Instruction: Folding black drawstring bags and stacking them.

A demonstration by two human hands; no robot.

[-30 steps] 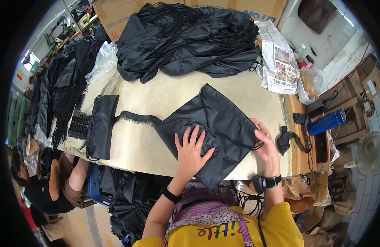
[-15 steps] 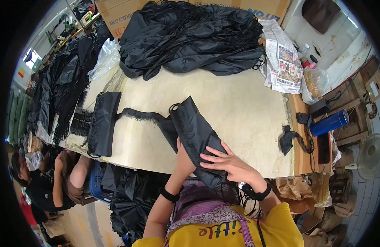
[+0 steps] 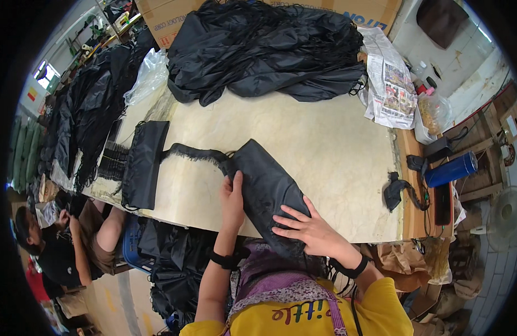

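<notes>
A flat black drawstring bag [image 3: 269, 182] lies slantwise at the table's near edge, its lower end over my lap. My left hand [image 3: 232, 199] is closed on its left edge, thumb on top and the other fingers mostly hidden. Spread flat on the bag's lower right part is my right hand [image 3: 303, 224], fingers apart. From the bag's upper left corner a narrow black fabric strip [image 3: 194, 153] with a frayed edge runs left. It reaches a second folded black bag [image 3: 145, 165], which lies apart from both hands.
A large heap of black fabric [image 3: 264, 53] fills the table's far side before a cardboard box [image 3: 160, 22]. Newspaper [image 3: 390, 84], a blue bottle [image 3: 452, 169] and a phone [image 3: 443, 204] are on the right. Another person [image 3: 59, 246] sits at the lower left beside a blue basket [image 3: 133, 246].
My left hand has come from beneath the bag up to its left edge, thumb now on top. The bag now shows a smoother face, its gathered edge no longer visible. My right hand stays on it.
</notes>
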